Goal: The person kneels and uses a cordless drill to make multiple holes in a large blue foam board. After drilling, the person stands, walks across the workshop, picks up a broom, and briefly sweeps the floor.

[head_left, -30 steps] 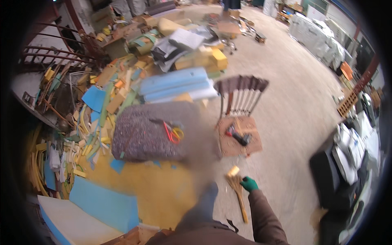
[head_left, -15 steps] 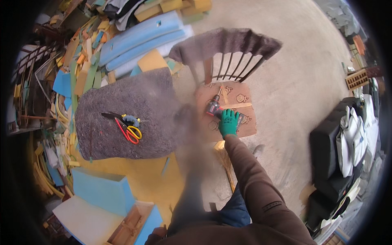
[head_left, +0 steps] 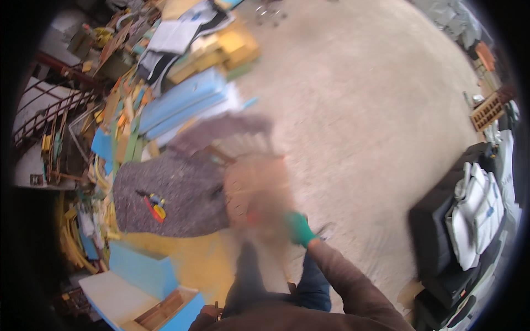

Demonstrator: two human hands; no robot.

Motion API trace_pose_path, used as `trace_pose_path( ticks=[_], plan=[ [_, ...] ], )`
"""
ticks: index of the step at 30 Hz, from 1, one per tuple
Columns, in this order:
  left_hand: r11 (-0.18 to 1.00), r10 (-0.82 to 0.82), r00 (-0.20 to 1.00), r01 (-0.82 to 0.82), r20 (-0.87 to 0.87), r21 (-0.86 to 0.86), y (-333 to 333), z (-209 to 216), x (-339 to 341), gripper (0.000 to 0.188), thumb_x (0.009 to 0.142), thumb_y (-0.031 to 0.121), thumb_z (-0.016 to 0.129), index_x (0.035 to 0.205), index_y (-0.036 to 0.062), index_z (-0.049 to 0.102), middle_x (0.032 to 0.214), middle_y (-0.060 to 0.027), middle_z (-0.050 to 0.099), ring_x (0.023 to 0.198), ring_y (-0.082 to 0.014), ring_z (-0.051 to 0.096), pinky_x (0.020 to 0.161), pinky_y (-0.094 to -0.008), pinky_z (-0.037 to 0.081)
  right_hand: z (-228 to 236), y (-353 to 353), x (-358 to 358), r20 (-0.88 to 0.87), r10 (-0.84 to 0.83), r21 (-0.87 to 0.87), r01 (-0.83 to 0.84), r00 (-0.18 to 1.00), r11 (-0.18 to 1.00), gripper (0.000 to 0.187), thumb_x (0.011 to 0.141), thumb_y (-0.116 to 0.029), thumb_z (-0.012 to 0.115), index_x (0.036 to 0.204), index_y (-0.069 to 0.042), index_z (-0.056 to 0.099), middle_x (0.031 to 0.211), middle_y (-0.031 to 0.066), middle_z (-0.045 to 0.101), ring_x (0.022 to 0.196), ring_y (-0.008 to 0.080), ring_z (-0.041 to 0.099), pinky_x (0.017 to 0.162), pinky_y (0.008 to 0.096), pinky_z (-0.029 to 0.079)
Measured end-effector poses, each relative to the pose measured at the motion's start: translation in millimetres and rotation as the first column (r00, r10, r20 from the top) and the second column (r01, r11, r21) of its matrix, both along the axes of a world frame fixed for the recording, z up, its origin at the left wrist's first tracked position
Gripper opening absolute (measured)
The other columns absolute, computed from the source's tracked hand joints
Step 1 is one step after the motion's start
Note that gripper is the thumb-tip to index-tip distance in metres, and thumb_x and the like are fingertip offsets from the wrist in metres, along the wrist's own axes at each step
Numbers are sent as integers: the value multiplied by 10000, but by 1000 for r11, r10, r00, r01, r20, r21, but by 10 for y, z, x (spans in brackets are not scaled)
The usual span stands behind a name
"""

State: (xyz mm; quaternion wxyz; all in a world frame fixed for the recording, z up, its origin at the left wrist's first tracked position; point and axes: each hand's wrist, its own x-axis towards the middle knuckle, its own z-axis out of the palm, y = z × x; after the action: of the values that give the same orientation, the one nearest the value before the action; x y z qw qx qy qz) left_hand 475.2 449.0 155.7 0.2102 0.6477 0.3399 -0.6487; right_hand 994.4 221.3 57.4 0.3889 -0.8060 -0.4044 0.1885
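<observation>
My right hand [head_left: 301,229], in a green glove, is at the near right corner of the patterned chair seat [head_left: 258,176]. A dark, smeared shape with a reddish patch runs left from its fingers; this appears to be the cordless drill [head_left: 268,215], gripped by the handle. Motion blur hides its details. The chair's backrest, draped with purple-grey felt [head_left: 221,129], leans away beyond the seat. Only a small part at the lower edge, by my hip, looks like my left hand [head_left: 210,311]; its fingers cannot be made out.
Left of the chair, a grey felt-covered block [head_left: 171,198] carries scissors [head_left: 156,211] with red and yellow handles. Blue foam sheets [head_left: 185,102] and offcuts pile up behind it. A blue-sided box [head_left: 185,309] stands near left. Black cushions [head_left: 436,220] with white fabric line the right.
My view has swung, so the chair and felt block sit lower and the chair further left. My right hand has drawn the drill back toward the seat's near right corner.
</observation>
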Motion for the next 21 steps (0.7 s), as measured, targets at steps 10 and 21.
trace_pose_path(
  ticks=[10, 21],
  plan=[
    [942, -279, 938, 309, 206, -131, -575, -1384, 2724, 600, 926, 558, 514, 1142, 51, 751, 1102, -212, 745, 1063, -366, 707, 935, -462, 520, 1069, -3089, 1089, -890, -373, -104, 680, 263, 726, 558, 906, -144, 699, 1397, 9, 482, 1079, 143, 699, 854, 242, 714, 799, 350, 583],
    [956, 292, 919, -290, 266, -46, -1024, -1306, 6490, 603, 958, 539, 581, 1235, 12, 678, 1083, -208, 714, 956, -336, 682, 850, -499, 533, 314, -4269, 3516, -741, -586, -456, 886, -328, 81, 173, 837, -54, 678, 995, -57, 608, 860, 147, 625, 699, 302, 644, 645, 458, 569]
  ],
)
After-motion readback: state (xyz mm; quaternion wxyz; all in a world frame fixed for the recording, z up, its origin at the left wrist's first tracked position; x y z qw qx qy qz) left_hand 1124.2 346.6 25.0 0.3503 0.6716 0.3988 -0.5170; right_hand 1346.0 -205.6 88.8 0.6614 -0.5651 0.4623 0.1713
